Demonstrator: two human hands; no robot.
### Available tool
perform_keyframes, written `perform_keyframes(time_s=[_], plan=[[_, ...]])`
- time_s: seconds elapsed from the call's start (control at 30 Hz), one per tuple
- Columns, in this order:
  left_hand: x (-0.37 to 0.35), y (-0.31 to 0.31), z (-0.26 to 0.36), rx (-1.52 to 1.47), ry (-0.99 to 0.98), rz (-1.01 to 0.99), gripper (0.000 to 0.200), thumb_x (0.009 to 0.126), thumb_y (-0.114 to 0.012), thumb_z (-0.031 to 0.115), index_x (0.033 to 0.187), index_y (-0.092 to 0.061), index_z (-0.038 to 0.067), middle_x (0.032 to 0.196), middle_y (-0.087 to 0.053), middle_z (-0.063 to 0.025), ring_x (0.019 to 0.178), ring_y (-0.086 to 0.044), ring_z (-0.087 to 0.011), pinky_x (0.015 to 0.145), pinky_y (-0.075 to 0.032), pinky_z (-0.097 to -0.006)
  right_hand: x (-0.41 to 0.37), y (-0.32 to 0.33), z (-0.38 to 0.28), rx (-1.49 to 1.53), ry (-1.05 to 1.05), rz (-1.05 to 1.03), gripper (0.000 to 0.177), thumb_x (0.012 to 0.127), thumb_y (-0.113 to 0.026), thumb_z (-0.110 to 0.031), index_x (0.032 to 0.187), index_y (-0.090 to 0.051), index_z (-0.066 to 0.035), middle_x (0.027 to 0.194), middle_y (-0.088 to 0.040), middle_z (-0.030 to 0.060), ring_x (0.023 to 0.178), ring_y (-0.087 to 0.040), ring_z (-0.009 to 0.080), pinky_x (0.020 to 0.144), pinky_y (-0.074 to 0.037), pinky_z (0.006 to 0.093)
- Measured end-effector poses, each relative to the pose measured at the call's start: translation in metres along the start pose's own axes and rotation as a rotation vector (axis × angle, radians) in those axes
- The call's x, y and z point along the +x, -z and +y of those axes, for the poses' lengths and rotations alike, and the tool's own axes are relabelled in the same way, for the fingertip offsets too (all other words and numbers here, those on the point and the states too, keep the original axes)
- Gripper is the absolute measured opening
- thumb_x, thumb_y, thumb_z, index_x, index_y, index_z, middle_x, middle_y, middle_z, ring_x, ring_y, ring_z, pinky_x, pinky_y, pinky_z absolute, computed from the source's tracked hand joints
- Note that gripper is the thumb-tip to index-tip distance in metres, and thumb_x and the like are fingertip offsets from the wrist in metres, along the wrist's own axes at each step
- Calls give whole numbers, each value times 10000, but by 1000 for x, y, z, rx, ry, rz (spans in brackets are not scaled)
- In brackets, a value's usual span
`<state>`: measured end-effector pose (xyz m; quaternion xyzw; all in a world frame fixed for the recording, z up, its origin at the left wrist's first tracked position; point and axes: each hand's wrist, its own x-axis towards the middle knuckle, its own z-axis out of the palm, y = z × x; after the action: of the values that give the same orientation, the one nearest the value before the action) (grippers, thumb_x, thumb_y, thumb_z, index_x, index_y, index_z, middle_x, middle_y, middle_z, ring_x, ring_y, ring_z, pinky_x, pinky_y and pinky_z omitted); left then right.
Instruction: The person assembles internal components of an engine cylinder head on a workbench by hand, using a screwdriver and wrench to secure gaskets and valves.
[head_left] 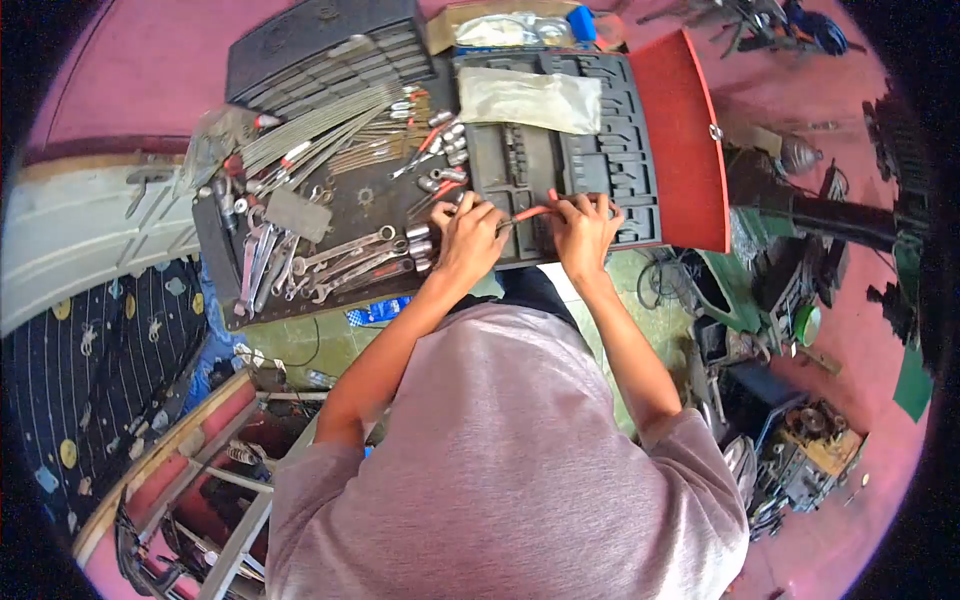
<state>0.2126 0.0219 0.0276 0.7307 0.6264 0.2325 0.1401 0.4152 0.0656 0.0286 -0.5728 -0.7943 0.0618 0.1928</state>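
Got a slim red-handled tool (532, 212) held between both hands, right over the front part of an open case (648, 222). Have the right hand (583, 230) closed on the red grip end, fingers bent and bunched, and the left hand (468, 232) curled nearly shut at the dark metal end. Can't tell the exact tip, since it's hidden by the left fingers. Check out the case: moulded black plastic, cut with tool-shaped recesses, plus a smooth red lid (680, 150) folded out to the right with a small metal latch (714, 131) on its edge. See also a wrinkled, cloudy pouch (530, 100) laid flat across the recesses. Look left on the dark worktop (345, 212) for shiny sockets (418, 240) just beside the left hand, then steel wrenches (345, 250) piled at the front, some ring-ended. Notice a dull, flat plate (298, 215) behind those, near a small toothed gear (365, 196), and long thin rods (310, 135) bundled further back, in front of a black box (330, 60) with a gridded face. Spot a blue-and-white packet (378, 311) below the front edge too, but can't read any print on it at this size.
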Motion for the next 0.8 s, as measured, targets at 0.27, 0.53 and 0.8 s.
perform_keyframes(time_s=[0.27,0.53,0.8], plan=[[40,-59,59,-89,-171,-93,133,783,-773,187,866,-714,101,941,-669,-16,1092,-575,-231,911,-322,-551,-32,13,71,-121,-267,131,185,778,-793,-190,955,-807,-245,986,-738,-67,1047,-557,223,983,-338,529],[63,-105,94,-120,-300,-158,183,795,-780,187,908,-688,77,997,-649,-38,1117,-563,-243,909,-312,-568,-49,26,113,-221,-421,140,207,831,-786,-238,1032,-803,-286,1052,-750,-82,1086,-550,242,945,-338,505],[71,-115,96,-123,-368,-139,91,798,-695,137,857,-684,68,944,-638,-52,1085,-566,-245,906,-313,-567,-52,29,113,-262,-435,161,322,785,-744,-146,1085,-798,-251,1016,-738,-76,1002,-540,224,865,-333,488]])
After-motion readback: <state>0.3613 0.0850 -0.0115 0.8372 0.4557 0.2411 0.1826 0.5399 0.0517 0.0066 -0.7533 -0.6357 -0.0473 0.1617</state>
